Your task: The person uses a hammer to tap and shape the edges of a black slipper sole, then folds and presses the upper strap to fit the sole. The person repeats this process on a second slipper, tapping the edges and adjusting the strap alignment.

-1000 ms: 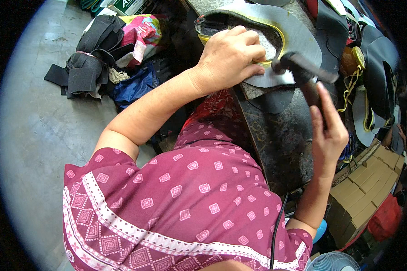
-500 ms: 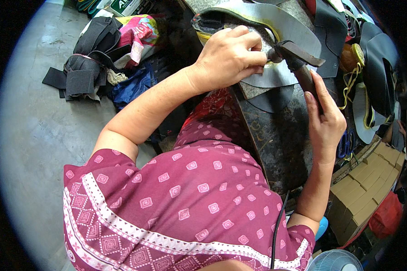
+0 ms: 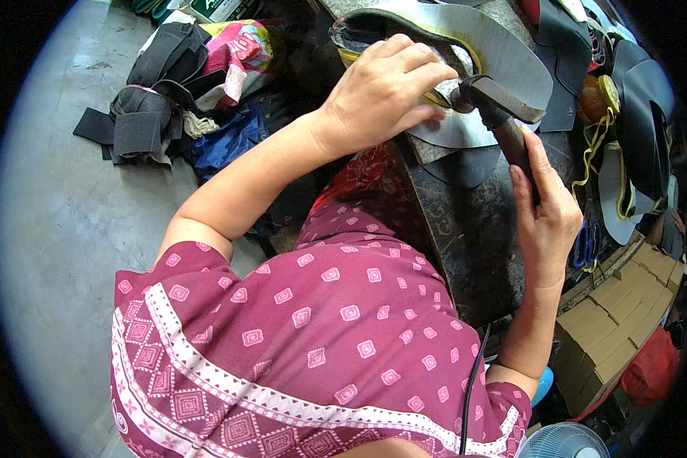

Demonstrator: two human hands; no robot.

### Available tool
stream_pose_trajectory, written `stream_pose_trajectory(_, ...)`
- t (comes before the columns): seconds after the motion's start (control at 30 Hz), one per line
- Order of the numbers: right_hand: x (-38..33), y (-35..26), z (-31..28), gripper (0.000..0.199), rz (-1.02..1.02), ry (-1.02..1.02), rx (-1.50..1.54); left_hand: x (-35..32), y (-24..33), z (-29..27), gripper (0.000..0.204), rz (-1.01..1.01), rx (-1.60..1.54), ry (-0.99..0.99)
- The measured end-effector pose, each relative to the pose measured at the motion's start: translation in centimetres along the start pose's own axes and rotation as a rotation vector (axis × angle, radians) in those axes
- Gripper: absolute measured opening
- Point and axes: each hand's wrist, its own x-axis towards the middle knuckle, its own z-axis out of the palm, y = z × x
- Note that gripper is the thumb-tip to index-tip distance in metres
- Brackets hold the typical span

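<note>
My right hand (image 3: 551, 217) is closed round the dark handle of a hammer (image 3: 520, 149). The hammer's head is close to the fingertips of my left hand (image 3: 385, 95). That hand lies over a curved grey piece with yellow edging (image 3: 507, 65), which looks like part of a shoe or bag. Its thumb and forefinger are apart, and a bit of the yellow edge shows between them. The other fingertips are hidden. Beneath the piece is a speckled stone slab (image 3: 435, 151) on a dark, worn bench (image 3: 477, 229).
Dark cut pieces (image 3: 640, 114) and a yellow cord (image 3: 588, 164) lie at the right. Blue-handled scissors (image 3: 586, 243) are near a cardboard box (image 3: 618, 313). A fan (image 3: 563, 443) stands at the lower right. Black strips (image 3: 141, 122) and a blue bag (image 3: 229, 145) are at the left.
The forefinger and thumb of my left hand have parted, and the hand has shifted slightly left. The hammer's head has dipped a little toward the piece. My right hand keeps hold of the handle.
</note>
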Motion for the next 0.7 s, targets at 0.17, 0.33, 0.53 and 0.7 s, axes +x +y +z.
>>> stream_pose_trajectory(0.17, -0.3, 0.0, 0.5, 0.048, 0.009, 0.02, 0.039, -0.5, -0.2, -0.7, 0.022, 0.028, -0.019, -0.076)
stream_pose_trajectory(0.33, 0.1, 0.5, 0.3, 0.042, 0.068, 0.036, 0.164, -0.5, -0.6, -0.2, 0.02, 0.047, -0.045, -0.077)
stream_pose_trajectory(0.53, 0.7, 1.1, 0.2, 0.04, 0.116, 0.181, 0.362, -0.7, -0.9, -0.1, 0.02, 0.047, -0.064, -0.086)
stream_pose_trajectory(0.7, 0.2, 0.4, 0.3, 0.041, 0.06, 0.025, 0.202, -0.7, -1.0, 0.0, 0.019, 0.046, -0.086, -0.067)
